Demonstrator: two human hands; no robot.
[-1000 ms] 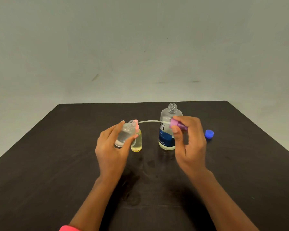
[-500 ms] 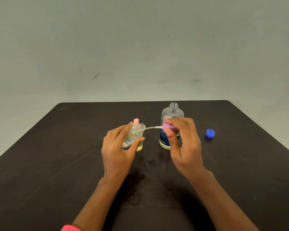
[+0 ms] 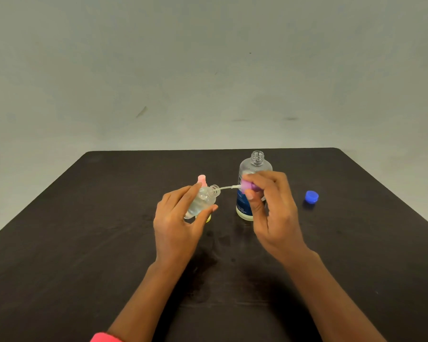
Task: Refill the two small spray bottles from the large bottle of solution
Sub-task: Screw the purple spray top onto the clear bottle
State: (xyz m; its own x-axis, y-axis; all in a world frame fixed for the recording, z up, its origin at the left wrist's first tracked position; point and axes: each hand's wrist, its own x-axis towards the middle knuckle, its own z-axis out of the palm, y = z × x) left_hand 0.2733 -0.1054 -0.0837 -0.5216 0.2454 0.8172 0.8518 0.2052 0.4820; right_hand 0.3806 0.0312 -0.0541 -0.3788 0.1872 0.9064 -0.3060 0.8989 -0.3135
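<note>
Clear small spray bottle (image 3: 201,201) is off the table (image 3: 109,243), tilted w/ neck toward the right, left hand (image 3: 181,219) wrapped around its body. Right hand (image 3: 269,208) pinches the purple spray head (image 3: 247,186); its dip tube (image 3: 226,187) points at the bottle mouth, tip at the opening. Tilt prob. lines the neck up w/ the tube for re-capping. Behind the left hand: 2nd small bottle, pink top (image 3: 202,180), yellowish liquid, upright. Large bottle (image 3: 251,169) stands uncapped behind the right hand, its blue cap (image 3: 311,196) set aside on the right.
</note>
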